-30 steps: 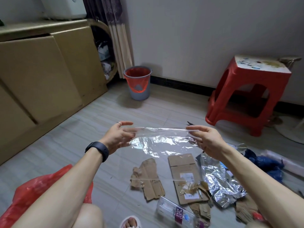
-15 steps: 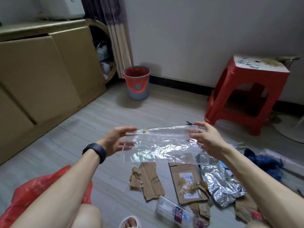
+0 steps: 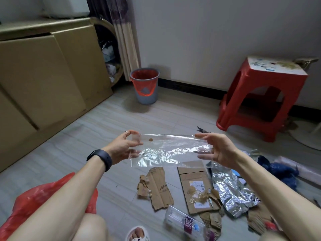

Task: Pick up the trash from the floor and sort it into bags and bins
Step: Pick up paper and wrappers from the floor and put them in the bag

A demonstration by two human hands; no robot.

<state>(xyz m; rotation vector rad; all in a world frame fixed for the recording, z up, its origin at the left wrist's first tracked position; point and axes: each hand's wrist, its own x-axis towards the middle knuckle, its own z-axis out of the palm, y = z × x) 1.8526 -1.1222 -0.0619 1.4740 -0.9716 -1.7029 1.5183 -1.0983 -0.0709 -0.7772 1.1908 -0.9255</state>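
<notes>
The left hand [image 3: 119,148] and right hand [image 3: 220,150] pinch the crinkly clear plastic bag [image 3: 170,150] with their fingers [image 3: 129,133]. It is now folded shorter and looks ready to sort.

A red liner [image 3: 144,76] is lining the far grey bin [image 3: 146,97]. The red stool [image 3: 250,80] is showing a flower-patterned top.

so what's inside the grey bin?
Only a red liner shows inside the grey bin, with part draped over the front. The bin's bottom is hidden behind its near wall.
</notes>
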